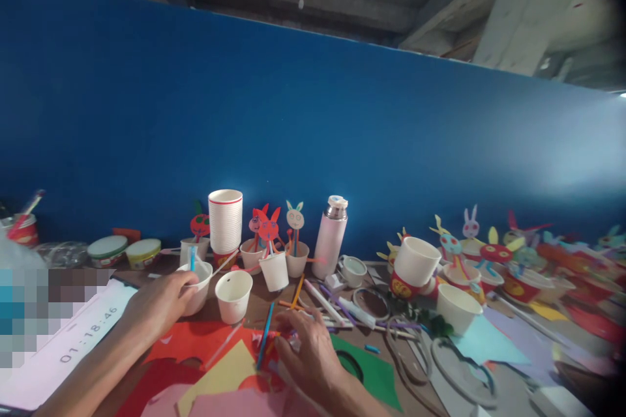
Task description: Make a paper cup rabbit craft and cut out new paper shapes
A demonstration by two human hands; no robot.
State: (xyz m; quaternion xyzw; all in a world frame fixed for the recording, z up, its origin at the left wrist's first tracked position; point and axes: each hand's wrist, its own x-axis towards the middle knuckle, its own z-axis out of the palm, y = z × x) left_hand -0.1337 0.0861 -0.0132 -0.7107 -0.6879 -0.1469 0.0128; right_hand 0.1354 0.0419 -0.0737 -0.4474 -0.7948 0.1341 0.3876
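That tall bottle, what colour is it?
The bottle has a pale pink body, seen best in the head view.

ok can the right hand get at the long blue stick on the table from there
Probably yes: the blue stick lies close beside the right hand, on its thumb side, and nothing seems to block the way between.

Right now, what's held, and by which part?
Left hand: fingers at the rim of a round white paper cup; whether they grip it or the slim light-blue stick there can't be told. Right hand: no hold visible.
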